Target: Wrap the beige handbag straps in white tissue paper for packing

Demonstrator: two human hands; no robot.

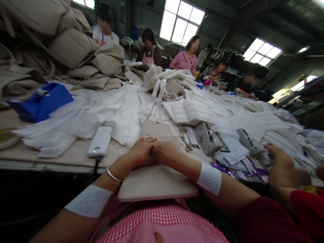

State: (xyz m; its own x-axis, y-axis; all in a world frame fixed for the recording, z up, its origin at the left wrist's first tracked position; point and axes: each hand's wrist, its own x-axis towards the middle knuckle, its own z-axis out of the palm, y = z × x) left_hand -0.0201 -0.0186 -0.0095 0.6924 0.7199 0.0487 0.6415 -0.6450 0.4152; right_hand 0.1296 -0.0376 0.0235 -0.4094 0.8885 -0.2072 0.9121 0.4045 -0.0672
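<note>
A beige handbag (pixel 157 184) lies at the table's front edge, its near end against my apron. Its flap (pixel 157 129) points away from me, with a small metal fitting (pixel 157 123) near the far edge. My left hand (pixel 142 150) rests on the bag with its fingers stretched out toward my right hand. Beside it, touching, my right hand (pixel 165 152) is closed over the bag. Whatever its fingers hold is hidden; only a small dark spot shows between the hands.
A white power bank (pixel 100 141) with a black cable and a blue tape dispenser (pixel 43 101) stand left. Grey tape dispensers (pixel 207 138) stand right, near a co-worker's arm (pixel 280 168). White packing sheets (pixel 121 108) and piled beige bags (pixel 73 47) lie beyond. Several people work across the table.
</note>
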